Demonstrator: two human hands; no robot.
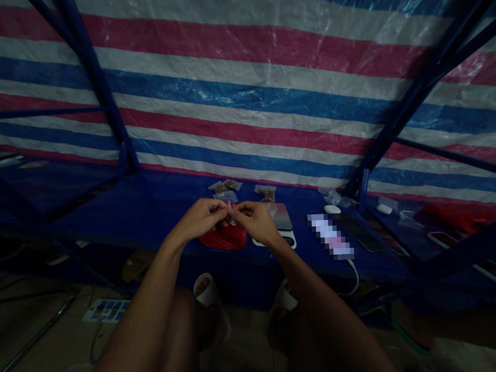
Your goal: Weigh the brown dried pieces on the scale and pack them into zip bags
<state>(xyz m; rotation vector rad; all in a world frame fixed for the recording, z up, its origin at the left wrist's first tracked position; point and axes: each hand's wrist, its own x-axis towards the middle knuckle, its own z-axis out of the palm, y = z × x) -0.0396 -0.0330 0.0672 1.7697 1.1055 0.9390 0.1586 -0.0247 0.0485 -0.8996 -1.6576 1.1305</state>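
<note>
The person sits with both arms reaching out over a blue tabletop (150, 204). The left hand (200, 218) and the right hand (255, 224) are close together, and the fingertips of each hand nearly meet. The fingers are pinched narrow on a small clear plastic bag (231, 211), which they hold up in the air. It is too small to see well.

Right under the hands lies a red plastic bag (225, 238). Just to the right of it, under the right hand, sits a flat kitchen scale (280, 217). On the far side of the hands are more small clear bags with brown bits inside (225, 186), and one more (266, 193) lies a bit to the right.

Farther right on the tabletop there is a white computer mouse (332, 208), a black phone (361, 236) and a small white case (384, 208). A blurred patch (330, 236) hides something near the phone. A big striped plastic sheet (243, 87) in red, white and blue hangs behind it all.
</note>
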